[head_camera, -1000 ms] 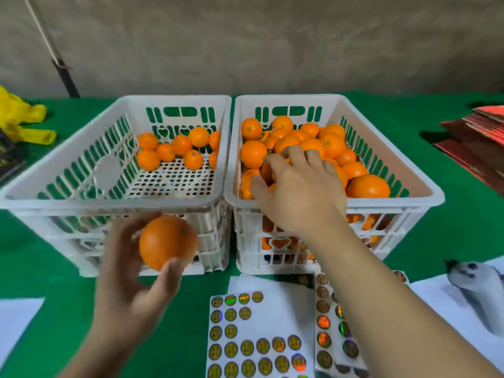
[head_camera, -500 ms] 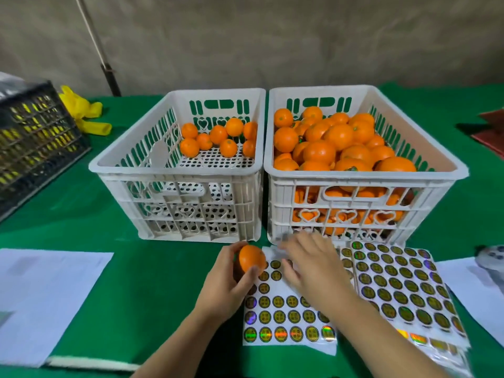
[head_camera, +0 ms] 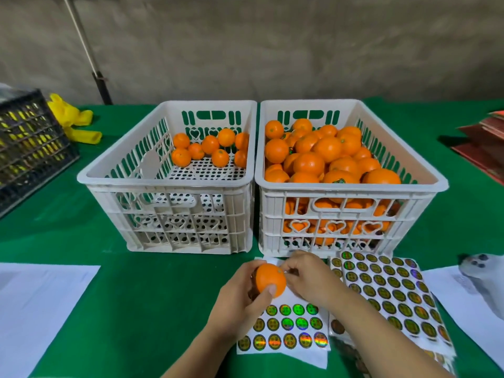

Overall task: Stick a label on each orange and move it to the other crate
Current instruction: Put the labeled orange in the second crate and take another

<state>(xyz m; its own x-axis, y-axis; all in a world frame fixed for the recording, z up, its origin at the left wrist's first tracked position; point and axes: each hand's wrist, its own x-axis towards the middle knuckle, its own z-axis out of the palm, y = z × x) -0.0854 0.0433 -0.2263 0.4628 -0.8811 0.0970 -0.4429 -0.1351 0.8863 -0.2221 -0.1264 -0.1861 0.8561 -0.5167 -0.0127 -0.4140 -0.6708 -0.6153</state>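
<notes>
Head view: orange (head_camera: 270,279) is gripped by left hand (head_camera: 240,304) at lower centre, above sticker sheet (head_camera: 289,330). Right hand (head_camera: 308,279) fingers are curled, pinched at the orange's top. Left crate (head_camera: 169,181) is near-empty, right crate (head_camera: 351,186) full, on green surface (head_camera: 136,309).

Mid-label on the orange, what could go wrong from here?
1. The right hand pinches at the orange's top; whether a label sits flat there is hidden, so it may crease.
2. The left hand holds the orange over the sticker sheet; a loose grip could let it roll off.
</notes>
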